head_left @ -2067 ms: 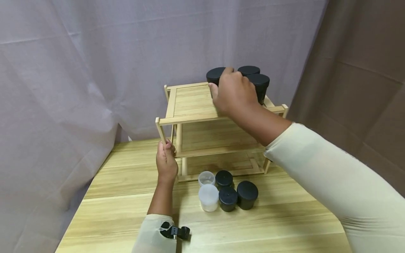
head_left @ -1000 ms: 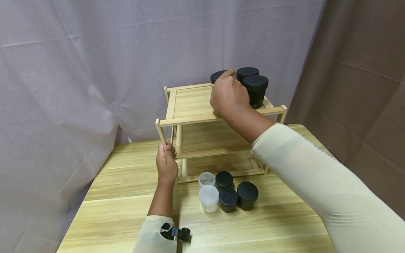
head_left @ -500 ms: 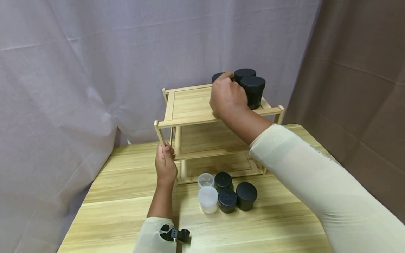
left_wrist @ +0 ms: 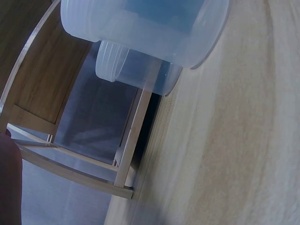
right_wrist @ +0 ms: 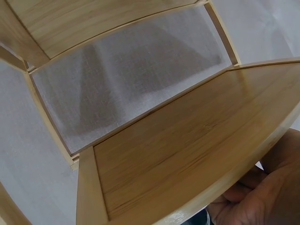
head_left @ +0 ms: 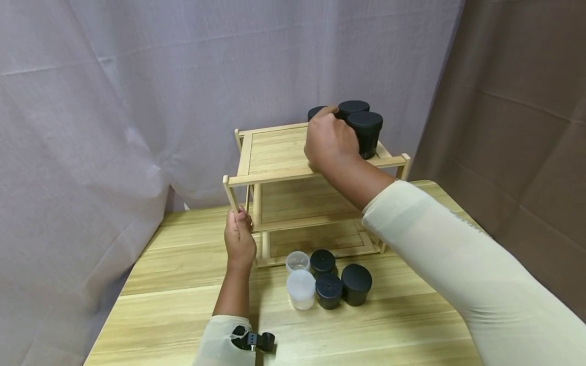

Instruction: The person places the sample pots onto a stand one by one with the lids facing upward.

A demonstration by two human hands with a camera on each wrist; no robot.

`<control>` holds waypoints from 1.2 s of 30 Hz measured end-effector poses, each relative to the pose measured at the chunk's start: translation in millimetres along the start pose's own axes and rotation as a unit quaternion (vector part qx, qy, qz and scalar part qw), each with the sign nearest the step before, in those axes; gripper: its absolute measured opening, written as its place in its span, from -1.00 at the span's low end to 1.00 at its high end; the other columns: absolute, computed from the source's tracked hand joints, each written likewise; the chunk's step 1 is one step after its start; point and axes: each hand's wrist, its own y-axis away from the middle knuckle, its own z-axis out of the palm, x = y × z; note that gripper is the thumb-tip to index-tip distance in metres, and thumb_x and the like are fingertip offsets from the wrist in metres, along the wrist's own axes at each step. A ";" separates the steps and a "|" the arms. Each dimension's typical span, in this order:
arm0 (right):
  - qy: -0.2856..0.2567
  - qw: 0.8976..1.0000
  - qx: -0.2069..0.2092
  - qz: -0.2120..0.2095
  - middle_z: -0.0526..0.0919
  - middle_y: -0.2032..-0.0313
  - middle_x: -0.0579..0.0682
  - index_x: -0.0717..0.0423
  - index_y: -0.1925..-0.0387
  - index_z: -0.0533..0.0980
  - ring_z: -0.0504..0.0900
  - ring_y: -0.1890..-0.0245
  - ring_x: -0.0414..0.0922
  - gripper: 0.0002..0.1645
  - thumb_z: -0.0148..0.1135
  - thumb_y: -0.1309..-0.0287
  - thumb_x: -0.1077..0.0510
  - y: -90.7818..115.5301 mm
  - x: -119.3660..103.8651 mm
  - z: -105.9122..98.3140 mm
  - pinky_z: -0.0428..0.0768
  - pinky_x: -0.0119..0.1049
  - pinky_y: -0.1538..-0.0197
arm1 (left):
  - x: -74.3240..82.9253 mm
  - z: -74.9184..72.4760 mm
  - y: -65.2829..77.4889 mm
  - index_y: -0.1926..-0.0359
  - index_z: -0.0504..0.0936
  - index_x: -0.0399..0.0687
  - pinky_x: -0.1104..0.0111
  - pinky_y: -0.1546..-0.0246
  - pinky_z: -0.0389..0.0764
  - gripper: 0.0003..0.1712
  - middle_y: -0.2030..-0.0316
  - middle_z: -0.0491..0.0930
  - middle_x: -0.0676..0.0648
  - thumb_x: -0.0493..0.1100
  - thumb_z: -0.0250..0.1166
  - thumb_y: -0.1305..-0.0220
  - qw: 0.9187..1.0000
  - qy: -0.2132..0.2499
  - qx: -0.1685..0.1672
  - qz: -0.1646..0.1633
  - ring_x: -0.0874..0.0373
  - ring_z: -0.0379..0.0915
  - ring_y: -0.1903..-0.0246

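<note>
A three-tier wooden rack (head_left: 279,176) stands at the back of the table. My left hand (head_left: 239,236) grips its left front post; in the left wrist view only a finger (left_wrist: 9,183) shows. Over the top tier, my right hand (head_left: 331,137) has curled fingers around a black lidded jar (head_left: 316,112), mostly hidden behind the hand. Two more black jars, one in front (head_left: 367,134) and one behind (head_left: 353,106), stand upright just right of it. From below the shelf, the right wrist view shows the right hand (right_wrist: 262,201) beside a sliver of black.
Before the rack cluster a translucent lidded jar (head_left: 301,290), an open translucent cup (head_left: 298,262) and black jars at the back (head_left: 322,261), front (head_left: 328,291) and right (head_left: 356,284). Grey cloth (head_left: 137,101) hangs behind; a brown curtain (head_left: 522,127) hangs right.
My right hand has moved slightly left and closer to me, while the jar behind it has shifted a little right. For the last half second it is nearly still. My left hand keeps its grip.
</note>
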 end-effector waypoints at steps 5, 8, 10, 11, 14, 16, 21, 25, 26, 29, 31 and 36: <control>-0.005 1.000 -0.006 0.000 0.77 0.01 0.44 0.70 -0.59 -0.13 0.84 0.16 0.19 -0.06 -0.05 -0.54 0.12 0.3 1.3 0.9 0.83 0.10 0.15 | -1.4 -0.9 -1.3 0.04 0.34 -0.59 0.46 0.38 0.36 -0.26 0.42 0.31 0.06 0.19 -0.09 -0.68 1.000 -0.006 0.000 0.000 0.29 0.24 0.40; -0.005 1.000 -0.008 -0.001 0.77 0.03 0.42 0.69 -0.60 -0.17 0.83 0.18 0.16 -0.04 -0.04 -0.53 0.12 0.3 1.5 1.8 0.83 0.09 0.16 | -1.3 -0.7 -0.9 0.03 0.34 -0.60 0.47 0.38 0.35 -0.25 0.42 0.31 0.05 0.20 -0.09 -0.68 1.000 -0.006 -0.001 -0.001 0.29 0.24 0.40; -0.007 1.000 -0.011 0.001 0.78 0.04 0.39 0.67 -0.61 -0.22 0.82 0.22 0.14 -0.01 -0.03 -0.52 0.12 0.4 1.0 2.3 0.83 0.08 0.17 | -1.2 -0.9 -0.5 0.02 0.33 -0.61 0.49 0.38 0.34 -0.23 0.43 0.30 0.05 0.21 -0.09 -0.67 1.000 -0.005 -0.002 0.000 0.28 0.23 0.41; -0.009 1.000 -0.012 0.002 0.78 0.05 0.38 0.65 -0.62 -0.24 0.82 0.24 0.13 0.01 -0.02 -0.51 0.12 0.5 0.6 2.5 0.83 0.08 0.18 | -1.4 -1.1 -0.4 0.02 0.32 -0.62 0.50 0.38 0.34 -0.22 0.43 0.30 0.05 0.21 -0.09 -0.68 1.000 -0.005 -0.003 0.000 0.28 0.23 0.41; -0.017 1.000 -0.013 0.006 0.79 0.07 0.35 0.61 -0.64 -0.33 0.80 0.27 0.11 0.07 -0.01 -0.50 0.11 1.3 -1.3 3.4 0.82 0.08 0.18 | -1.7 -2.0 -0.3 0.01 0.31 -0.63 0.51 0.39 0.33 -0.22 0.43 0.29 0.04 0.21 -0.09 -0.68 1.000 -0.007 -0.004 0.002 0.28 0.22 0.42; -0.021 1.000 -0.011 0.004 0.80 0.08 0.35 0.60 -0.64 -0.35 0.79 0.28 0.11 0.07 -0.02 -0.50 0.10 2.5 -2.7 4.1 0.81 0.10 0.18 | -1.8 -2.5 -0.5 0.01 0.31 -0.63 0.52 0.39 0.33 -0.21 0.43 0.29 0.05 0.22 -0.09 -0.68 1.000 -0.008 -0.004 0.002 0.28 0.22 0.42; -0.020 1.000 0.007 -0.016 0.80 0.15 0.37 0.65 -0.62 -0.30 0.81 0.29 0.14 0.02 -0.07 -0.52 0.10 6.9 -5.2 6.3 0.81 0.11 0.20 | -1.8 -3.2 -0.7 0.01 0.32 -0.63 0.52 0.38 0.34 -0.17 0.42 0.31 0.04 0.26 -0.10 -0.65 1.000 -0.013 -0.003 0.003 0.28 0.24 0.41; -0.012 0.998 0.038 -0.042 0.79 0.26 0.36 0.68 -0.60 -0.18 0.79 0.38 0.14 -0.03 -0.06 -0.53 0.11 14.7 -6.1 7.9 0.81 0.10 0.29 | -2.3 -3.6 -0.6 0.01 0.32 -0.64 0.51 0.37 0.34 -0.17 0.41 0.31 0.04 0.26 -0.11 -0.66 1.000 -0.017 -0.001 0.002 0.28 0.24 0.41; -0.009 0.998 0.047 -0.049 0.79 0.30 0.34 0.68 -0.60 -0.14 0.78 0.41 0.12 -0.05 -0.06 -0.54 0.10 17.6 -6.2 8.2 0.80 0.08 0.33 | -2.3 -3.7 -0.5 0.00 0.33 -0.64 0.51 0.37 0.35 -0.17 0.41 0.31 0.03 0.25 -0.12 -0.67 1.000 -0.019 -0.001 0.002 0.28 0.24 0.41; 0.007 0.995 0.071 -0.071 0.76 0.44 0.27 0.67 -0.59 -0.03 0.74 0.51 0.08 -0.07 -0.01 -0.59 0.02 28.3 -5.6 9.9 0.76 0.03 0.44 | -1.4 -4.3 0.1 0.01 0.34 -0.63 0.51 0.37 0.35 -0.21 0.41 0.32 0.03 0.22 -0.12 -0.69 1.000 -0.023 -0.001 0.000 0.28 0.24 0.41; 0.016 0.992 0.088 -0.085 0.74 0.49 0.24 0.64 -0.59 0.04 0.71 0.55 0.07 -0.06 0.03 -0.61 -0.04 36.2 -5.2 10.8 0.72 0.00 0.48 | -0.6 -5.0 0.3 0.01 0.35 -0.61 0.51 0.36 0.36 -0.24 0.41 0.32 0.02 0.19 -0.13 -0.71 1.000 -0.026 -0.001 -0.001 0.27 0.25 0.41; 0.021 0.985 0.128 -0.115 0.68 0.59 0.18 0.56 -0.59 0.13 0.66 0.61 0.08 -0.03 0.10 -0.61 -0.15 54.1 -0.3 12.1 0.64 -0.03 0.55 | 0.8 -5.7 -0.8 0.04 0.36 -0.55 0.49 0.37 0.36 -0.29 0.42 0.32 -0.02 0.18 -0.12 -0.71 1.000 -0.026 -0.001 0.000 0.24 0.25 0.41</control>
